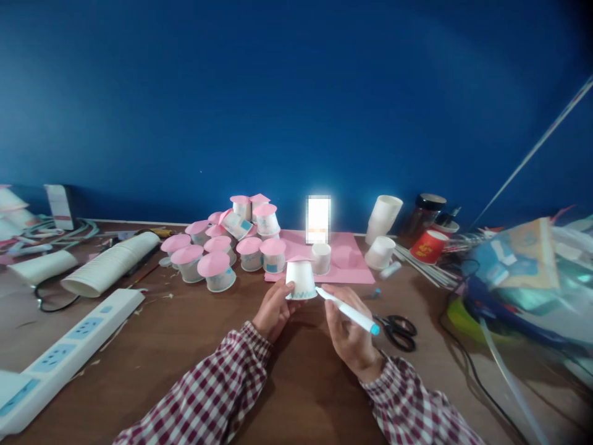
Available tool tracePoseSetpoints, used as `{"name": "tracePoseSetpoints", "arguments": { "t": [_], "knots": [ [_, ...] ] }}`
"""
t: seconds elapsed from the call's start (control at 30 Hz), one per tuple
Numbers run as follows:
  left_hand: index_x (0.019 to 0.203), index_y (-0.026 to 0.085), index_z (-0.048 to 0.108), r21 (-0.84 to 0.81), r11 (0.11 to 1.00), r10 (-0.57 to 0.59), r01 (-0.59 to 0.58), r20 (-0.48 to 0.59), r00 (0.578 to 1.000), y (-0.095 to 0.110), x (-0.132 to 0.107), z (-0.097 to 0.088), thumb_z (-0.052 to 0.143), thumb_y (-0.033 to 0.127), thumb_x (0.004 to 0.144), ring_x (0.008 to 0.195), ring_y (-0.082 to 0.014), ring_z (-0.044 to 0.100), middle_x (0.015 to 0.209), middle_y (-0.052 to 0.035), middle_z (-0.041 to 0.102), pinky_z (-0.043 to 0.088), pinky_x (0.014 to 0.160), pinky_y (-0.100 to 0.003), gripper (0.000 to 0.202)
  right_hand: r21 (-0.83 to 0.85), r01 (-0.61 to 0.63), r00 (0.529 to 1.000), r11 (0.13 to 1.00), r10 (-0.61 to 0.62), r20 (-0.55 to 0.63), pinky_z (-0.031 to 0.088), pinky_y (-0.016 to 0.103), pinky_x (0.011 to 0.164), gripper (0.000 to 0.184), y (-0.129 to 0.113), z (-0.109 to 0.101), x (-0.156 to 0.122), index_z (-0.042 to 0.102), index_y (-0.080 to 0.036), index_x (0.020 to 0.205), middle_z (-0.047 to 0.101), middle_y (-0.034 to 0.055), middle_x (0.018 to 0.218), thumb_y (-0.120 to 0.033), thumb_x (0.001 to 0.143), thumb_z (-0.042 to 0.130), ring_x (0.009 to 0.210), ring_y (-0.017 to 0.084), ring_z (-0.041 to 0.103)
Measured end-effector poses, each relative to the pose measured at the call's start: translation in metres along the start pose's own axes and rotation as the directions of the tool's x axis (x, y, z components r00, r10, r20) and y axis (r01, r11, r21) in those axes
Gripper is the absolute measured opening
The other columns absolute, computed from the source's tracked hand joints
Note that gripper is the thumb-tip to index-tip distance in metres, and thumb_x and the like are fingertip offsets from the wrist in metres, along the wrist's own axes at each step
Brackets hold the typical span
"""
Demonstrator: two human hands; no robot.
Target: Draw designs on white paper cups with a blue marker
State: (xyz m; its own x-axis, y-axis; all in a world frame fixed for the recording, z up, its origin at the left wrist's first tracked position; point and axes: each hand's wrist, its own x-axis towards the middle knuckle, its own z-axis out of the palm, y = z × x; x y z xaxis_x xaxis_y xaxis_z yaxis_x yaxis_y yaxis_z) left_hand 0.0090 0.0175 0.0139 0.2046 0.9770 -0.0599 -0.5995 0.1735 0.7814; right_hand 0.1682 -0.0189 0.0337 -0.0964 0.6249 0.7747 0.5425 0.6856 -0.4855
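My left hand (275,310) grips an upside-down white paper cup (300,279) by its lower side, with a pink paper piece on its top. A blue zigzag line runs along the cup's rim band. In my right hand (348,334) is a white marker pen (349,312) with a light blue end; its tip points at the cup's lower right edge, and I cannot tell whether it touches. Behind the held cup stands a plain white paper cup (321,259) on a pink paper sheet (349,256).
Several pink-topped cups (215,266) cluster at left, some stacked. Farther left lie a row of nested cups (111,262) and a white power strip (69,358). Black scissors (401,332) lie right of my right hand. A red cup (430,246) and plastic bags (519,272) are at right.
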Motion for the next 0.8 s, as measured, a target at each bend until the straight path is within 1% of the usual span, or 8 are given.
{"name": "tracePoseSetpoints", "arguments": {
  "t": [0.07, 0.17, 0.23, 0.33, 0.4, 0.47, 0.63, 0.8],
  "knots": [
    [0.105, 0.013, 0.060, 0.015, 1.000, 0.009, -0.010, 0.017, 1.000, 0.000, -0.001, 0.001, 0.060, 0.028, 0.080, 0.094, -0.0199, 0.061, 0.102, -0.0092, 0.065, 0.049, 0.083, -0.032, 0.029, 0.007, -0.009, 1.000, 1.000, 0.010, -0.012, 0.051, 0.034, 0.074, 0.020, -0.002, 0.002, 0.001, 0.056, -0.018, 0.104, 0.064, 0.0077, 0.089, -0.013, 0.086, 0.049, 0.081, 0.019, 0.060],
    [0.104, 0.012, 0.060, 0.040, 0.999, 0.015, -0.015, 0.001, 1.000, 0.001, -0.002, 0.003, 0.061, 0.028, 0.079, 0.090, -0.0188, 0.062, 0.097, -0.0092, 0.066, 0.049, 0.079, -0.030, 0.030, 0.009, -0.041, 0.998, 0.999, 0.042, -0.051, 0.050, 0.031, 0.070, 0.015, -0.005, 0.004, 0.001, 0.054, -0.018, 0.100, 0.062, 0.0067, 0.086, -0.014, 0.085, 0.051, 0.078, 0.017, 0.060],
    [0.105, 0.011, 0.060, 0.074, 0.997, 0.007, -0.008, 0.011, 1.000, 0.002, -0.003, 0.005, 0.061, 0.029, 0.079, 0.082, -0.0174, 0.063, 0.092, -0.0091, 0.067, 0.049, 0.074, -0.028, 0.032, 0.014, -0.061, 0.997, 0.998, 0.061, -0.044, 0.050, 0.029, 0.070, 0.013, -0.004, 0.005, 0.001, 0.054, -0.018, 0.098, 0.061, 0.0055, 0.084, -0.015, 0.085, 0.051, 0.075, 0.016, 0.059],
    [0.109, 0.012, 0.059, 0.108, 0.994, -0.018, 0.012, 0.058, 0.998, 0.005, -0.005, 0.009, 0.062, 0.031, 0.078, 0.065, -0.0143, 0.061, 0.083, -0.0075, 0.067, 0.047, 0.062, -0.025, 0.037, 0.031, -0.073, 0.997, 0.997, 0.074, -0.024, 0.049, 0.029, 0.070, 0.012, -0.003, 0.005, 0.000, 0.055, -0.018, 0.097, 0.061, 0.0047, 0.083, -0.016, 0.086, 0.051, 0.075, 0.016, 0.059],
    [0.110, 0.012, 0.058, 0.110, 0.994, -0.030, 0.021, 0.080, 0.996, 0.007, -0.006, 0.012, 0.063, 0.033, 0.077, 0.060, -0.0137, 0.060, 0.079, -0.0065, 0.067, 0.046, 0.057, -0.025, 0.039, 0.038, -0.079, 0.997, 0.996, 0.079, -0.014, 0.049, 0.028, 0.070, 0.012, -0.002, 0.005, -0.001, 0.055, -0.018, 0.096, 0.061, 0.0044, 0.082, -0.017, 0.086, 0.050, 0.074, 0.015, 0.059],
    [0.109, 0.012, 0.059, 0.104, 0.994, -0.035, 0.025, 0.092, 0.995, 0.008, -0.007, 0.013, 0.064, 0.033, 0.076, 0.062, -0.0150, 0.061, 0.080, -0.0065, 0.067, 0.047, 0.059, -0.026, 0.040, 0.039, -0.084, 0.996, 0.996, 0.084, 0.002, 0.049, 0.028, 0.069, 0.011, -0.002, 0.005, -0.001, 0.055, -0.018, 0.096, 0.061, 0.0038, 0.081, -0.017, 0.086, 0.049, 0.073, 0.015, 0.060],
    [0.104, 0.012, 0.061, 0.086, 0.996, -0.018, 0.011, 0.086, 0.996, 0.007, -0.006, 0.013, 0.066, 0.032, 0.075, 0.082, -0.0198, 0.063, 0.092, -0.0093, 0.068, 0.049, 0.077, -0.032, 0.036, 0.019, -0.075, 0.997, 0.997, 0.075, 0.008, 0.049, 0.028, 0.068, 0.011, -0.002, 0.004, -0.001, 0.055, -0.018, 0.095, 0.061, 0.0039, 0.081, -0.019, 0.087, 0.049, 0.073, 0.016, 0.060],
    [0.106, 0.013, 0.060, 0.072, 0.997, -0.035, 0.030, 0.072, 0.997, 0.005, -0.005, 0.010, 0.066, 0.032, 0.075, 0.083, -0.0208, 0.064, 0.093, -0.0103, 0.068, 0.049, 0.076, -0.032, 0.037, 0.031, -0.096, 0.995, 0.995, 0.095, 0.018, 0.049, 0.029, 0.067, 0.011, -0.002, 0.004, -0.001, 0.056, -0.018, 0.095, 0.061, 0.0047, 0.081, -0.021, 0.087, 0.048, 0.072, 0.016, 0.060]
  ]
}}
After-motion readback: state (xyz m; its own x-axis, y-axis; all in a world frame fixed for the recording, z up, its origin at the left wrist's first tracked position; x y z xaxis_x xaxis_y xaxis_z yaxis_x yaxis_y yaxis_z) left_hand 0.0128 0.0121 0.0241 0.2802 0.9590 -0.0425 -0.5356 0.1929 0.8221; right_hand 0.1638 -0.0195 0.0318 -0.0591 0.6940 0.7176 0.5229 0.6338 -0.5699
